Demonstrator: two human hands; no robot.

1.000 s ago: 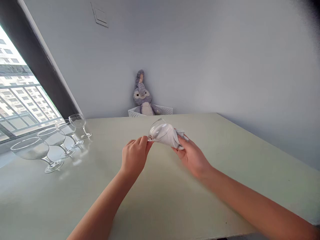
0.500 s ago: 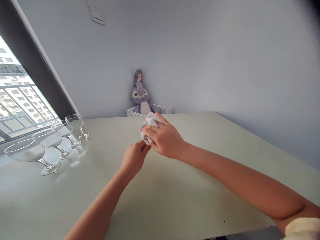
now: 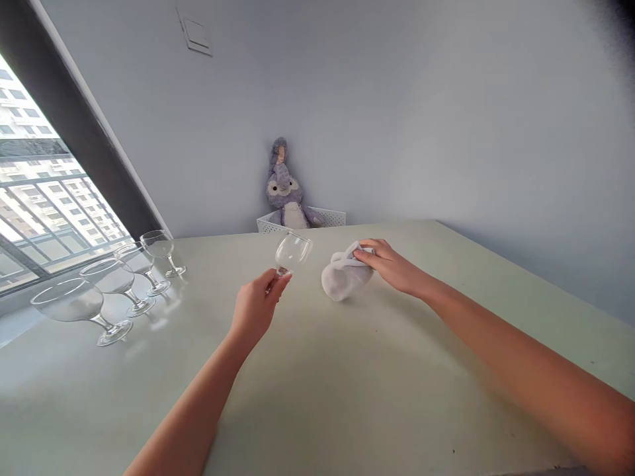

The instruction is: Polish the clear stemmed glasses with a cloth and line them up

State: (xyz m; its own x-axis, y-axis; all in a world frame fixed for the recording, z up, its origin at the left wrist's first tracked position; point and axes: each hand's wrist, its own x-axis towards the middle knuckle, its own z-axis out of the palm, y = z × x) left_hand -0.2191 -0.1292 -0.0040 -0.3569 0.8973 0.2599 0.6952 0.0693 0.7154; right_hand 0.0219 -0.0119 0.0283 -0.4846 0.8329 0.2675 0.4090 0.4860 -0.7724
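Note:
A clear wine glass (image 3: 292, 252) tilts to the right in front of the far wall, its bowl uppermost. My left hand (image 3: 255, 304) is closed round its stem, and the fingers hide the glass's lower part. To the right of the glass, a crumpled pale cloth (image 3: 344, 277) hangs from my right hand (image 3: 389, 264), pinched between thumb and fingers. The cloth is apart from the glass. Whether its bottom touches the table is hard to tell.
Several stemmed glasses stand in a row on the left by the window, the nearest glass (image 3: 69, 304) largest in view. The pale table (image 3: 347, 390) reaches the wall. At its back edge, a grey plush rabbit (image 3: 285, 192) sits in a white perforated basket (image 3: 332, 218).
My right hand has moved right with the cloth, away from the glass, so the bowl now shows. My left hand still holds the glass, slightly further left. The view has shifted a little left.

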